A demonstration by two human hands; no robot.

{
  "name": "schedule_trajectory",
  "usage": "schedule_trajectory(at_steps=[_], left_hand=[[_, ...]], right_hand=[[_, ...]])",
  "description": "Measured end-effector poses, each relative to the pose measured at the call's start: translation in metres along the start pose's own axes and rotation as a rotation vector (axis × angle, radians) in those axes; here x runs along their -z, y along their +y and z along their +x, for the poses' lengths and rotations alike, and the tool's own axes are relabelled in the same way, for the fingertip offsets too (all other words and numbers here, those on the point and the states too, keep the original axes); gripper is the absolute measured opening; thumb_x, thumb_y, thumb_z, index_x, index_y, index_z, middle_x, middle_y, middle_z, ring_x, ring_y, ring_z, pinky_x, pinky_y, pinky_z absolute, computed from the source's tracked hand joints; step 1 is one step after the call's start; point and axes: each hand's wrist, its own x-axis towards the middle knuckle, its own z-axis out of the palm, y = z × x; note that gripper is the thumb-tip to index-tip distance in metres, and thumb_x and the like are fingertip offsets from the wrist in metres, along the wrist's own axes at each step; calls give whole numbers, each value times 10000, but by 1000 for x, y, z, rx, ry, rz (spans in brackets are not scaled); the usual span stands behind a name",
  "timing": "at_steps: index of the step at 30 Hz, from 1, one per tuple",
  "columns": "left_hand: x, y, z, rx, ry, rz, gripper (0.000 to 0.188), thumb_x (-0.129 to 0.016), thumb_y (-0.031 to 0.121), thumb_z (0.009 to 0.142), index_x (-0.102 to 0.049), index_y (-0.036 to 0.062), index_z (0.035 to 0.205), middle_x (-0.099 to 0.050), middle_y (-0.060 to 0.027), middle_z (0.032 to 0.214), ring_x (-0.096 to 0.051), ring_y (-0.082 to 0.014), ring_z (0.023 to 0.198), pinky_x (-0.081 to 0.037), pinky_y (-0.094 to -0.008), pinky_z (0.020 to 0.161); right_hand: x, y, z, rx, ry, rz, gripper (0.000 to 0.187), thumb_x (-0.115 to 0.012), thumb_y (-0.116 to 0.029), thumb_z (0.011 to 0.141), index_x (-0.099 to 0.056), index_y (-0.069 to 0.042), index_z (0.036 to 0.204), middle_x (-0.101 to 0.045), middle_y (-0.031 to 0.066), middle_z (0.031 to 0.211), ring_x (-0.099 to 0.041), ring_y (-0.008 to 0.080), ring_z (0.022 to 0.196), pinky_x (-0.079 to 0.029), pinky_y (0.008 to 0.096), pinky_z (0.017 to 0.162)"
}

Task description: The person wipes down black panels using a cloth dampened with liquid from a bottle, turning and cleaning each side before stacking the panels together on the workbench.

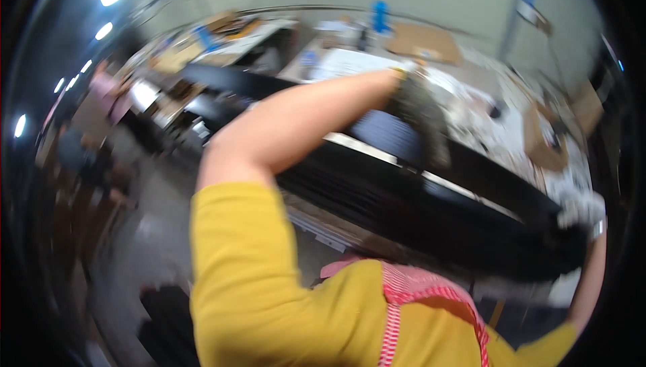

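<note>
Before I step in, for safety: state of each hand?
Left hand: blurred, grip can't be told.
Right hand: blurred, at end of long black piece, grip unclear.

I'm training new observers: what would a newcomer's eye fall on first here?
The most striking thing is the bright yellow left sleeve at lower left, with the bare left forearm stretching across the centre. Below it, a long stretch of black material runs diagonally toward the right hand near the right edge. A pink apron with red-and-white checked trim shows at bottom centre.
</note>
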Motion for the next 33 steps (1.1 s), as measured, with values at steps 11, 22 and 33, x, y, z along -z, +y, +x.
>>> schedule_trajectory(at_steps=[11, 22, 33], left_hand=[[-20, 22, -35, 252, 223, -44, 397, -742, 300, 892, -680, -11, 1131, -742, -120, 955, -700, -201, 898, -542, -340, 834], [-107, -2, -22, -69, 598, 982, 862, -701, 576, 820, -443, 54, 1456, -597, -234, 1004, -587, -431, 870, -478, -509, 760], [-126, -6, 9, 30, 617, 897, 850, -802, 454, 769, -466, 49, 1437, -597, -246, 1201, -578, -430, 1093, -472, -498, 940]], right_hand=[[88, -63, 58, -16, -438, 1013, 447, -752, -478, 818, -746, -107, 1067, -726, 75, 1029, -700, 205, 918, -533, 314, 763], [56, -136, 10, -164, 27, 698, 732, -814, -555, 662, -661, -20, 1136, -667, 219, 1002, -642, 404, 990, -523, 491, 861], [36, -137, -16, -150, -143, 656, 851, -764, -663, 678, -629, -8, 1204, -674, 235, 1040, -663, 408, 1001, -526, 497, 884]])
